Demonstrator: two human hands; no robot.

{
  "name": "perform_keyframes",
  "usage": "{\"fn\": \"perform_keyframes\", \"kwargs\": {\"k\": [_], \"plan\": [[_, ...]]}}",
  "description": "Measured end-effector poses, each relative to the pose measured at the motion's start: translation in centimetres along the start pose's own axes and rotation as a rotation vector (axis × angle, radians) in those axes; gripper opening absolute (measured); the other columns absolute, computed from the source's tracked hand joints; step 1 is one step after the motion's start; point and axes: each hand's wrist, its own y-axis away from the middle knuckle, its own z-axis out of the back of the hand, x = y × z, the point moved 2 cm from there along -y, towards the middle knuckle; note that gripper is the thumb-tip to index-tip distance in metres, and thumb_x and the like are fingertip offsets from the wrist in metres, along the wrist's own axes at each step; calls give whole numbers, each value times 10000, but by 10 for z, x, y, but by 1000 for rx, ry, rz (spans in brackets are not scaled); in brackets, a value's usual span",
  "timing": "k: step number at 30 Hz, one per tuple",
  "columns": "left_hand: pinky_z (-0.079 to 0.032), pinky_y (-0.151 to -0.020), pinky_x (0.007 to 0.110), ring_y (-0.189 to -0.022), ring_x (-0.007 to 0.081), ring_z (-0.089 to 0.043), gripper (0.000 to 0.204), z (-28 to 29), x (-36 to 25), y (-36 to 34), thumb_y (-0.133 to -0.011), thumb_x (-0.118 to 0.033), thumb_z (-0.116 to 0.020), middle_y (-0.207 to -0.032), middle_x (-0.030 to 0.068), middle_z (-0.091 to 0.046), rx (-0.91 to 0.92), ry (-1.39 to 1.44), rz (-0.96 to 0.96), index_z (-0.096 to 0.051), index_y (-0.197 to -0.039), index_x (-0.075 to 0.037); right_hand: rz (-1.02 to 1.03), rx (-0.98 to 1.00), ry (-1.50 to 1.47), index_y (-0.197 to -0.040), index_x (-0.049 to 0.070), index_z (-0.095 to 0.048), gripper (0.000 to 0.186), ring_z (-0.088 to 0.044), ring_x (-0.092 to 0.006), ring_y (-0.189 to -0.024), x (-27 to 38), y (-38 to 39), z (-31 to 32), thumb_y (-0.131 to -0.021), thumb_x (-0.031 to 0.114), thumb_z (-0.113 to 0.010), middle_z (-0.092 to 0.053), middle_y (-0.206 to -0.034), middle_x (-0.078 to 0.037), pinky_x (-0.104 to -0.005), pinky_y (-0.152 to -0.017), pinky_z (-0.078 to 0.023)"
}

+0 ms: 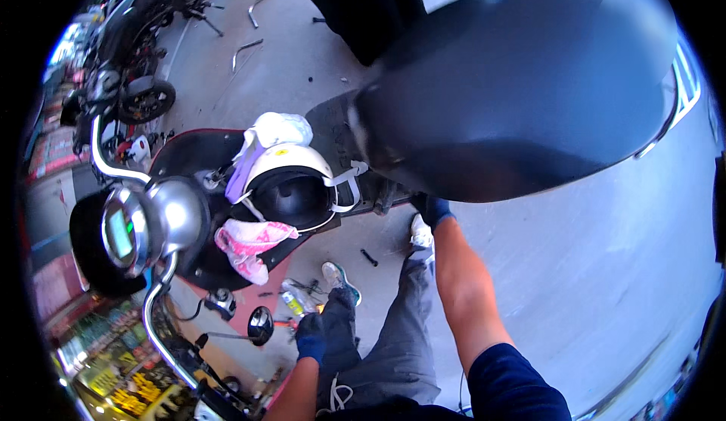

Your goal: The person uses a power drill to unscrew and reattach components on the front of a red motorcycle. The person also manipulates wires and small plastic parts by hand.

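Scooter: it spans the frame sideways, its steering end at the left and its broad black seat (522, 92) at the upper right; the scooter (333, 130) stands between the wearer and a second person.
Right hand: in a dark blue glove, the right hand (434, 211) reaches to the scooter's side just below the seat's lower edge, right of centre. The fingers are hidden, so one cannot tell how far they are spread or whether they grip anything; the straight arm suggests steadying or feeling underneath.
Left hand: also gloved, the left hand (310, 338) hangs low, left of centre, fingers seemingly curled. An orange thing (286, 323) shows beside it; whether it is held cannot be told.
Helmet: a white helmet (297, 158) sits on the scooter between seat and handlebar (113, 170), dark inside showing, probably parked there to stay off the ground.
Cloths: a white bundle (283, 128) rests against its upper edge and a pink cloth (253, 243) against its lower, perhaps tucked there for handiness.
Floor: a bottle (293, 303) lies near the wearer's feet, lower centre; two bent rods (246, 46) lie at upper left.
Beyond: the second person's dark trousers (367, 5) at top centre; a motorcycle (147, 99) at upper left.
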Motion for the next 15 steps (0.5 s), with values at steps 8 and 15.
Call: {"fn": "perform_keyframes", "kwargs": {"k": [8, 15], "plan": [[-505, -699, 318, -760, 183, -623, 206, 19, 116, 23, -908, -161, -552, -912, 101, -657, -43, 698, -1, -627, -1059, -43, -289, 456, 977, -583, 34, -623, 463, -605, -280, -491, 13, 165, 93, -878, 379, -537, -614, -558, -134, -428, -538, -490], [-485, -579, 281, -652, 164, -625, 512, 122, 103, 112, -938, -498, -468, -802, 94, -670, 133, 1056, 261, -666, -981, -28, -107, 231, 981, -793, 6, -666, 458, -663, -334, -784, 64, 261, 73, -902, 422, -505, -674, -785, -199, -440, -726, -507]]}}
